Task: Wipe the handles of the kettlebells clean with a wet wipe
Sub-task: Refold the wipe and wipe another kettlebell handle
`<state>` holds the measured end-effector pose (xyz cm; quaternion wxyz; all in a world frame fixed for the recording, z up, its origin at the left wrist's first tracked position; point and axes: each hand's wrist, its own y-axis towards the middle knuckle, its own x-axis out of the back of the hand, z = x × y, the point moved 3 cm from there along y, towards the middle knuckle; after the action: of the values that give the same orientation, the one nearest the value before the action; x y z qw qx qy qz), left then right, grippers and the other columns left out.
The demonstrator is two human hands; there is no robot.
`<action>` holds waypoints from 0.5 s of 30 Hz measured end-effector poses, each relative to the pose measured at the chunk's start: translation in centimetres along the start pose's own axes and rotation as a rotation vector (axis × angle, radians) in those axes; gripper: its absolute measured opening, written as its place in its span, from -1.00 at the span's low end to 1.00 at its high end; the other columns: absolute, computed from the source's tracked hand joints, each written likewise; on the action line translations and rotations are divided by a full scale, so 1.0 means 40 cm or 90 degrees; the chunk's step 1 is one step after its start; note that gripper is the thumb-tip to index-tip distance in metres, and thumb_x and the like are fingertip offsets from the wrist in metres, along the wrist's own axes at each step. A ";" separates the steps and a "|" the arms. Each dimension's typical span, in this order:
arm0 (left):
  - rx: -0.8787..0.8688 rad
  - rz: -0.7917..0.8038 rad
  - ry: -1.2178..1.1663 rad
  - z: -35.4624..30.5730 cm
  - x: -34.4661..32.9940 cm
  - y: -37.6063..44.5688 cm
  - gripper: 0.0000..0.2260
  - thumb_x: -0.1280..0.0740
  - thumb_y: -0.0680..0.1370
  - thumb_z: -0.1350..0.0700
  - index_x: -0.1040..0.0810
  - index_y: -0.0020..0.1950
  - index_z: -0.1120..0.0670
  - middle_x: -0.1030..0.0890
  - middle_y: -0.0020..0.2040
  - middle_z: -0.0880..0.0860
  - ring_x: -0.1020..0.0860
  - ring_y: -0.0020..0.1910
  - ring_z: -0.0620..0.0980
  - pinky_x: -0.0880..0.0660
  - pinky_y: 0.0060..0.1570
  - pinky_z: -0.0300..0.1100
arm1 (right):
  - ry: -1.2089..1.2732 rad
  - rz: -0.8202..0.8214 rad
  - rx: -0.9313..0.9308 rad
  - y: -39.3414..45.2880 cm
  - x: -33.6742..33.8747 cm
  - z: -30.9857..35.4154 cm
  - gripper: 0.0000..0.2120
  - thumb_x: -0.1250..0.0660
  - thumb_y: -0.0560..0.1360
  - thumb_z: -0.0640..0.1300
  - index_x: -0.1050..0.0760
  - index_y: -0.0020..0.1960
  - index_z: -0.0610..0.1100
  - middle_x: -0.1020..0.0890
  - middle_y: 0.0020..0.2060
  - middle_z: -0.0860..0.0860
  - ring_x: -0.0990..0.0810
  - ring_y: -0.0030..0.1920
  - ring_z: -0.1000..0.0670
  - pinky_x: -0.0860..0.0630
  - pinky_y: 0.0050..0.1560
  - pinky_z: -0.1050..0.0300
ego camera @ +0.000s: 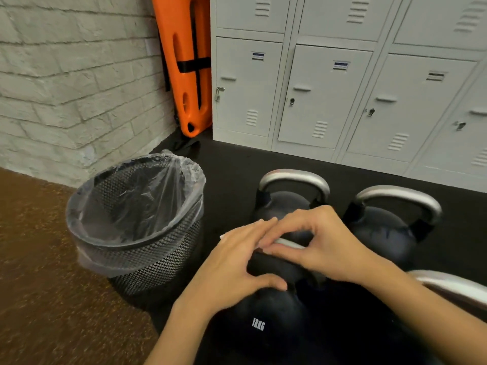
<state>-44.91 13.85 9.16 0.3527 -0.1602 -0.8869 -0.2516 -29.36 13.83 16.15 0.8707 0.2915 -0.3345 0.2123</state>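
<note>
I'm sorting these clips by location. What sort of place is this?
Most likely a gym changing area: black kettlebells with steel handles stand on dark rubber flooring, and a bank of grey metal lockers lines the wall behind.

**Kettlebells upright on the black floor**

The nearest kettlebell [266, 320], black and marked 12KG, stands upright, its handle [288, 243] mostly hidden. Two more black kettlebells [284, 204] [382, 233] stand behind with bare silver handles. A white sliver [222, 236], possibly the wet wipe, shows beside the near handle.
</note>
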 end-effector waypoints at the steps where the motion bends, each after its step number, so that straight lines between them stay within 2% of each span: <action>1: -0.009 -0.013 0.050 0.006 -0.013 -0.001 -0.27 -0.32 0.37 -0.32 -0.23 0.49 -0.16 -0.34 0.44 -0.21 -0.21 0.43 -0.29 -0.16 0.44 -0.18 | 0.036 -0.061 -0.010 -0.020 0.020 -0.005 -0.89 -0.53 0.40 -0.24 -0.71 -0.09 -0.10 -0.74 -0.17 0.09 -0.70 -0.10 0.13 -0.57 0.01 0.26; 4: -0.014 -0.097 0.109 0.001 -0.038 0.001 -0.51 -0.16 0.54 -0.16 -0.36 0.44 -0.03 -0.46 0.36 -0.09 -0.26 0.37 -0.25 -0.04 0.38 -0.39 | 0.204 -0.251 -0.095 -0.109 0.070 -0.062 -0.88 -0.51 0.38 -0.22 -0.67 -0.09 -0.18 -0.74 -0.23 -0.06 -0.72 -0.16 0.00 -0.56 -0.03 0.24; 5: -0.010 -0.126 0.124 -0.010 -0.045 0.005 -0.57 -0.12 0.57 -0.10 -0.42 0.40 0.00 -0.50 0.32 -0.07 -0.31 0.35 -0.21 -0.07 0.35 -0.37 | 0.264 -0.275 -0.139 -0.144 0.069 -0.094 -0.81 -0.50 0.38 -0.14 -0.66 -0.05 -0.20 -0.74 -0.21 -0.10 -0.72 -0.14 -0.02 -0.56 -0.02 0.23; 6: -0.009 -0.142 0.151 -0.024 -0.056 0.009 -0.60 -0.09 0.59 -0.05 -0.46 0.37 0.03 -0.53 0.30 -0.06 -0.36 0.35 -0.16 -0.11 0.34 -0.29 | 0.300 -0.273 -0.187 -0.181 0.056 -0.128 -0.69 -0.51 0.37 -0.02 -0.64 0.02 -0.18 -0.74 -0.15 -0.12 -0.71 -0.08 -0.02 -0.56 0.01 0.21; 8: -0.023 -0.123 0.216 -0.054 -0.095 0.018 -0.61 -0.04 0.61 0.00 -0.49 0.35 0.04 -0.54 0.30 -0.07 -0.42 0.36 -0.08 -0.17 0.36 -0.14 | 0.285 -0.229 -0.275 -0.252 0.010 -0.190 -0.47 -0.54 0.27 0.22 -0.61 0.15 -0.01 -0.71 0.02 -0.04 -0.67 0.08 0.02 -0.57 0.12 0.10; 10: -0.062 -0.075 0.265 -0.089 -0.138 0.030 -0.61 -0.07 0.58 0.05 -0.49 0.35 0.04 -0.54 0.31 -0.07 -0.42 0.38 -0.05 -0.17 0.38 -0.07 | 0.269 -0.153 -0.331 -0.291 -0.048 -0.218 -0.39 -0.54 0.24 0.26 -0.54 0.24 0.12 -0.66 0.15 0.09 -0.61 0.19 0.09 -0.52 0.22 0.01; 12: -0.091 -0.024 0.288 -0.112 -0.164 0.034 -0.56 -0.10 0.50 0.10 -0.46 0.37 0.04 -0.53 0.33 -0.05 -0.39 0.40 -0.05 -0.16 0.39 -0.04 | 0.238 -0.093 -0.339 -0.301 -0.097 -0.222 -0.44 -0.53 0.32 0.16 -0.50 0.27 0.11 -0.64 0.15 0.16 -0.59 0.19 0.12 -0.50 0.23 0.06; 15: -0.099 0.002 0.227 -0.102 -0.147 0.023 -0.56 -0.09 0.57 0.10 -0.33 0.47 0.01 -0.39 0.45 -0.10 -0.23 0.48 -0.15 -0.10 0.45 -0.11 | 0.161 -0.116 -0.305 -0.293 -0.122 -0.219 -0.71 -0.51 0.41 -0.01 -0.55 0.08 -0.01 -0.66 -0.07 0.10 -0.64 -0.03 0.10 -0.55 0.03 0.14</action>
<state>-38.14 11.68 7.85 0.4911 -0.1412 -0.7882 -0.3429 -22.09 10.00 3.11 0.9651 0.0776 -0.2361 0.0831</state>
